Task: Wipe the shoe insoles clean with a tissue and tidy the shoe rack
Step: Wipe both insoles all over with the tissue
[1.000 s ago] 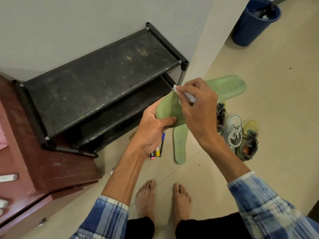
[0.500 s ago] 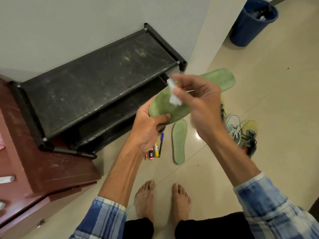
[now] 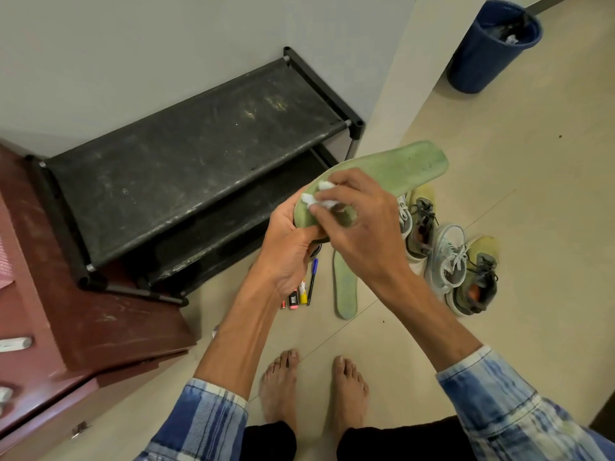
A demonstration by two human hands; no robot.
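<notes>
Since half a second ago the right hand point(image 3: 362, 227) has come down from its lifted, blurred pose, and the tissue point(image 3: 319, 197) now lies flat against the heel end of the insole point(image 3: 392, 171) rather than standing off its edge. Nearest us, at the bottom of the frame, bare feet point(image 3: 279, 387) stand on the tiled floor point(image 3: 499, 194) between two plaid sleeves. Above them, mid-frame, the left hand point(image 3: 286, 251) grips the green insole's heel end from below with the thumb wrapped over its edge, while the right hand's fingers curl over the crumpled white tissue and press it onto the insole. The toe end points to the upper right and shows dark smudges that we judge are not yet wiped. Just beyond the hands a second insole point(image 3: 344, 287) lies on the floor beside a row of markers and pens point(image 3: 301, 294), and we cannot tell whether it has been cleaned. To the right of it sit two worn shoes point(image 3: 459, 267), side by side. Left of centre the black shoe rack point(image 3: 199, 161) stands against the wall, its top shelf dusty and scuffed, beside a reddish cabinet point(image 3: 83, 321). A blue bin point(image 3: 489, 48) stands at the upper right. We judge the task early: one insole in mid-wipe, the shoes unplaced, the rack untidied.
</notes>
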